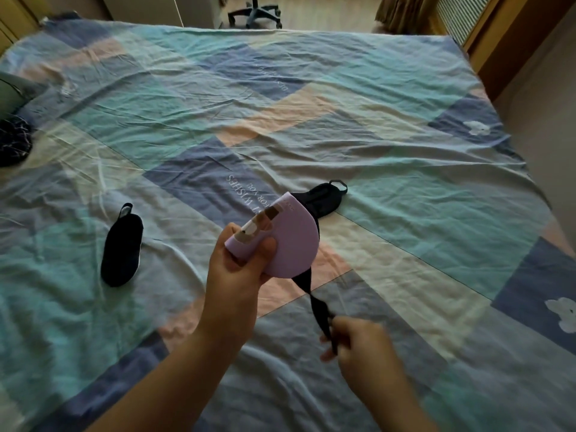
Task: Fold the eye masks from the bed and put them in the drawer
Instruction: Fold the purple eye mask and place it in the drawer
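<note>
Masks are what you're handling: your right hand [358,341], nearest to you, is pinched shut on the black strap [319,310], which runs taut and twisted up to the lilac mask [293,244]. Your left hand [240,260] is closed around the folded end of that lilac mask, thumb on the front, holding it up above the bed [405,151]. A brown and cream print shows on the folded part just above your left thumb.

To the left of your left hand, a dark mask [122,246] lies flat on the bed, well apart from your fingers, its strap loop pointing away from you. Beyond the lilac mask, partly hidden by it, a second dark mask [325,198] lies on the bed with its loop at the far end. Farther off, at the left edge, sits a dark bundle [14,141]. Past the bed's far end stands a chair base [255,17].
</note>
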